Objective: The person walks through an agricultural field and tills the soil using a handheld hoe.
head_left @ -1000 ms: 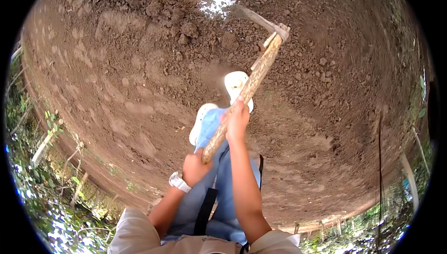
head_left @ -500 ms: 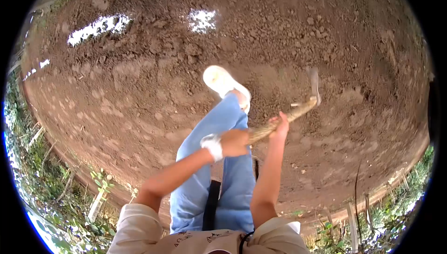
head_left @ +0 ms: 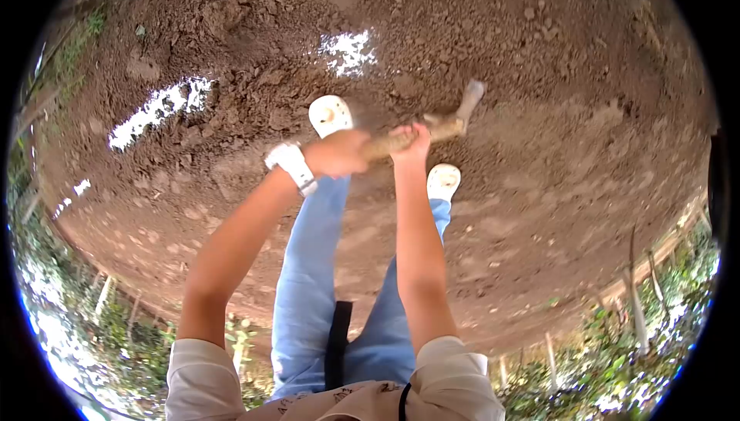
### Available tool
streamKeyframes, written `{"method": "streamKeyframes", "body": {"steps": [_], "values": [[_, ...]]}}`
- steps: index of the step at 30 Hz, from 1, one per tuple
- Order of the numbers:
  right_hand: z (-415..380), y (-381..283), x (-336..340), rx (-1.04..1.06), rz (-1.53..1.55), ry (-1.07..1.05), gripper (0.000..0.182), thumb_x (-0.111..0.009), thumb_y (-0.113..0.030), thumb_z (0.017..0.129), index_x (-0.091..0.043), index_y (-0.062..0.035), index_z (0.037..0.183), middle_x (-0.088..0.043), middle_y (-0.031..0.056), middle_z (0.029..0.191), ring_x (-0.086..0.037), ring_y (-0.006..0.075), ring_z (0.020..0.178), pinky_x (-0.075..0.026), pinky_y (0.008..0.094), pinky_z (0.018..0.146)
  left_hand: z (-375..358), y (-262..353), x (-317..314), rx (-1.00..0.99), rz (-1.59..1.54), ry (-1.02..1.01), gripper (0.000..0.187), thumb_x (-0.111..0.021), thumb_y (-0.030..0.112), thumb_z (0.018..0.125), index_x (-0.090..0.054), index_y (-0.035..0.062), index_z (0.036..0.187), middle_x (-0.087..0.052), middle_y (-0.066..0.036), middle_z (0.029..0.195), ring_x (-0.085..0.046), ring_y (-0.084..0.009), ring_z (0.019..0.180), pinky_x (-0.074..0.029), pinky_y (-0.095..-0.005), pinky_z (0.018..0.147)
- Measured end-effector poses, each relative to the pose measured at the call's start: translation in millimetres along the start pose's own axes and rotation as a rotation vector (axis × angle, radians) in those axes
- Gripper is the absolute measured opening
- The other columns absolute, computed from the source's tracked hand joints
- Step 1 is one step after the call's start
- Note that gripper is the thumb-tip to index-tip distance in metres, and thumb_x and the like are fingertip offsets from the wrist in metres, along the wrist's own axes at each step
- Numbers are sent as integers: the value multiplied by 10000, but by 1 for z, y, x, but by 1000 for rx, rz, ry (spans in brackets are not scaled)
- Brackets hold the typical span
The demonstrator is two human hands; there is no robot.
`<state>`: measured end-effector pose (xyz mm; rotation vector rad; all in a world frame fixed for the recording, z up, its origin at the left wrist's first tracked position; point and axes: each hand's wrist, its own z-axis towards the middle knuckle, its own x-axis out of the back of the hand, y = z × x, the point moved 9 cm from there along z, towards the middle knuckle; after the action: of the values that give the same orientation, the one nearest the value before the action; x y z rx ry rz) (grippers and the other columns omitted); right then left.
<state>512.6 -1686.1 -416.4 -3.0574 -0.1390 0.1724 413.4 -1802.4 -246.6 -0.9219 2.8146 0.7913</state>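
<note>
A hoe with a rough wooden handle (head_left: 445, 131) is held across the front of my body, over the soil. Its metal blade (head_left: 472, 99) points up and to the right in the view, above the ground. My left hand (head_left: 339, 153), with a white band (head_left: 291, 165) at the wrist, is wrapped round the handle's left end and slightly blurred. Nearer the blade, my right hand (head_left: 412, 141) grips the same handle. Part of the handle is hidden behind the fingers.
Loose brown soil (head_left: 254, 58) with clods spreads ahead, with bright sunlit patches (head_left: 348, 52). My feet in pale clogs, the left (head_left: 331, 114) and the right (head_left: 443, 181), stand apart on the dirt. Green plants and sticks (head_left: 638, 313) border the plot.
Both hands have moved forward and left with the hoe, arms stretched out further. The blade has shifted up and left in the view. My feet are now apart, with the right clog in sight.
</note>
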Motion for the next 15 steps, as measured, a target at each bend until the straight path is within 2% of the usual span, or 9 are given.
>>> {"method": "streamKeyframes", "body": {"steps": [3, 5, 8, 9, 10, 11, 12, 13, 15], "values": [[-44, 35, -66, 28, 63, 95, 153, -484, -95, 749, -352, -106, 824, -403, 1, 644, -418, 108, 507, -405, 216, 466, -37, 31, 48, -78, 207, 85, 277, -560, 115, 675, -548, -6, 924, -567, -119, 645, -548, -168, 521, -429, -284, 455], [-42, 54, -85, -7, 176, 65, 155, -475, -81, 750, -351, -95, 842, -418, -9, 633, -459, 98, 498, -419, 200, 449, -48, 41, 67, -141, 337, 149, 299, -568, 121, 682, -545, -6, 952, -573, -135, 669, -556, -183, 543, -441, -294, 489], [-54, 85, -116, -133, 161, -77, 126, -476, -117, 743, -353, -116, 772, -436, -23, 551, -476, 104, 469, -435, 236, 455, -68, 47, 87, -207, 466, 178, 297, -563, 91, 684, -529, -29, 953, -570, -143, 683, -552, -194, 530, -441, -304, 514], [-62, 94, -118, -166, 168, -24, 126, -475, -134, 742, -353, -134, 712, -434, -25, 528, -473, 109, 464, -434, 265, 461, -79, 38, 87, -43, 358, 105, 302, -561, 67, 685, -519, -36, 965, -555, -114, 651, -534, -156, 505, -426, -283, 460], [-69, 97, -123, -141, 127, -34, 146, -487, -138, 741, -354, -143, 682, -434, -24, 520, -471, 114, 461, -431, 277, 470, -88, 43, 87, -109, 385, 70, 349, -545, 39, 687, -502, -23, 1028, -538, -71, 613, -501, -108, 464, -402, -243, 405], [-76, 104, -125, -147, 139, -66, 144, -499, -135, 737, -363, -134, 689, -439, -15, 535, -467, 122, 466, -427, 275, 475, -105, 48, 87, -20, 266, 56, 414, -528, 27, 691, -470, -17, 1098, -526, -39, 586, -468, -71, 429, -380, -216, 372], [-85, 107, -122, -135, 216, 15, 141, -518, -124, 736, -381, -121, 705, -449, 5, 556, -468, 133, 481, -424, 276, 489, -126, 68, 86, 25, 151, 53, 249, -490, 23, 680, -509, -33, 921, -510, -58, 538, -498, -120, 441, -399, -257, 398], [-90, 109, -121, -125, 230, 12, 141, -518, -124, 736, -381, -121, 705, -449, 5, 556, -468, 133, 481, -424, 276, 489, -133, 66, 85, 28, 196, 10, 379, -497, 29, 698, -487, -17, 1073, -518, -49, 573, -477, -81, 438, -387, -221, 390], [-104, 106, -114, -84, 214, -30, 119, -528, -111, 741, -410, -103, 730, -449, 21, 575, -469, 141, 507, -427, 282, 500, -146, 60, 81, 44, 54, 7, 489, -528, 46, 700, -439, 0, 1178, -531, -51, 633, -475, -58, 458, -388, -201, 397]]}}
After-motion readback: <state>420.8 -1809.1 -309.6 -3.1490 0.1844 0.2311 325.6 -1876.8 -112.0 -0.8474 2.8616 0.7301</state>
